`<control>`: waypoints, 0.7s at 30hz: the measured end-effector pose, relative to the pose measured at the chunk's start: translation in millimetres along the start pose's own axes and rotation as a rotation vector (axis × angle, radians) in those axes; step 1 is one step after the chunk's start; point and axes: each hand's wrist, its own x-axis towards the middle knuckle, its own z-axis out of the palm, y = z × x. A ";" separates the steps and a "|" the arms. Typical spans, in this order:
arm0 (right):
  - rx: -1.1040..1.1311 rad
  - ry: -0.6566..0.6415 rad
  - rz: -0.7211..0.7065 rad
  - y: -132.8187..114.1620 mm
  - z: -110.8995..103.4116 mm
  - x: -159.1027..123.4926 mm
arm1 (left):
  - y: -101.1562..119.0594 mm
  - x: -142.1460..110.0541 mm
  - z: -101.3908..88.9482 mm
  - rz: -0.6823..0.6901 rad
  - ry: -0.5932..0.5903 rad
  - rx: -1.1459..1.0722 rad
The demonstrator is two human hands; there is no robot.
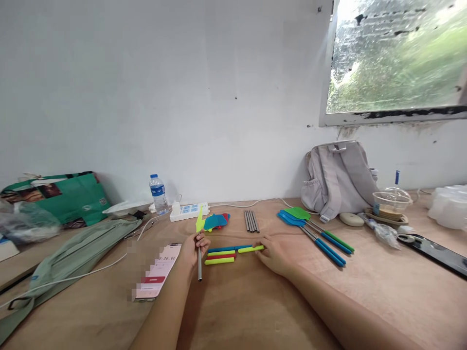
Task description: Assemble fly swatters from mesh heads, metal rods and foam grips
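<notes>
My left hand (pixel 192 249) is closed around a metal tube (pixel 199 267), held roughly upright, with a yellow-green flat head (pixel 200 221) at its top that looks like a fly swatter's. Between the fingertips of my right hand (pixel 274 256) is one end of a yellow-green handle sleeve (pixel 250 249), low over the table. Beside it lie several blue, red and yellow-green handle sleeves (pixel 219 261). Behind my left hand is a small pile of loose blue, red and yellow swatter heads (pixel 216 222). Several bare metal tubes (pixel 251 221) lie side by side farther back.
Swatters with blue and green heads (pixel 292 217) and handles lie at right. A phone (pixel 158 272) rests left of my left forearm. Behind stand a power strip (pixel 188 211), water bottle (pixel 158 194) and grey backpack (pixel 337 180). A plastic cup (pixel 391 204) is far right.
</notes>
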 end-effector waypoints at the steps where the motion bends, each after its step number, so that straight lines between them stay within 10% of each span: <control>1: -0.016 -0.008 0.001 0.5 0.6 0.0 | 0.4 0.2 -0.4 -0.010 -0.005 0.003; 21: -0.171 -0.054 0.057 -5.8 0.7 2.1 | -3.6 8.9 -7.7 -0.027 -0.036 0.090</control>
